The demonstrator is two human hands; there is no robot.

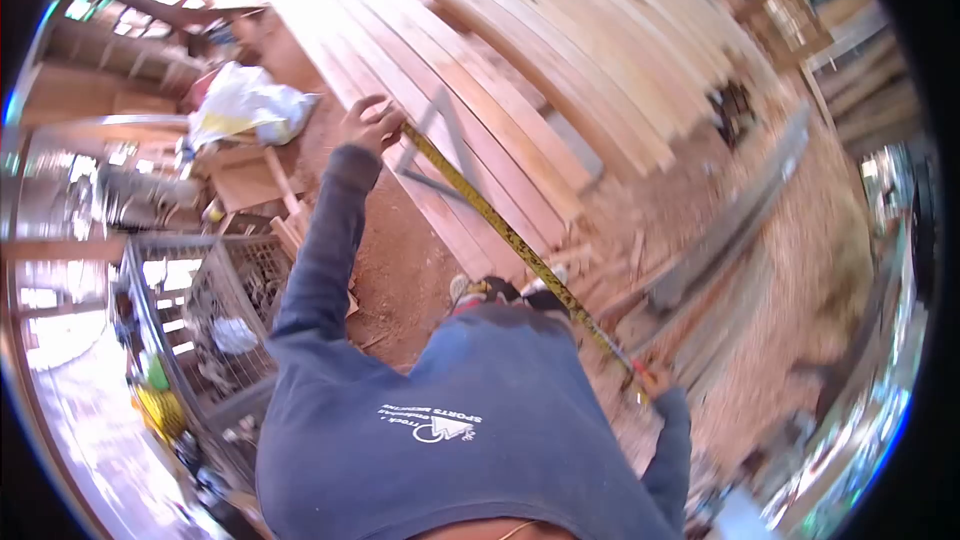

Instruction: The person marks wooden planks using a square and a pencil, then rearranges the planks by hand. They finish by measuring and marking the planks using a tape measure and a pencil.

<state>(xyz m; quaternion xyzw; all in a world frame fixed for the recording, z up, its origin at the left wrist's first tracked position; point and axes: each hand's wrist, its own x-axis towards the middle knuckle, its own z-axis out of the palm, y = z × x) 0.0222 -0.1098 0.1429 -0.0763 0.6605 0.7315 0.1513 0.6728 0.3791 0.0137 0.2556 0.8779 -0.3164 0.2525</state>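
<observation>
A yellow tape measure (pixel 490 212) is drawn out diagonally in front of my body, its blade running from one hand to the other. My left hand (pixel 368 128) is closed on the blade's far end, over the edge of the long planks (pixel 480 125). Lower on the right, my right hand (pixel 655 382) grips the other end, where a bit of red shows; the case is mostly hidden. Just beside my left hand, a grey triangular frame (pixel 462 155) lies on the planks, partly under the blade.
More pale boards (pixel 600 50) lie side by side beyond. A weathered grey beam (pixel 725 225) rests on the sawdust-strewn ground to the right. On the left stand a wire-mesh crate (pixel 205 395) and a white sack (pixel 250 105). My shoes show below the blade.
</observation>
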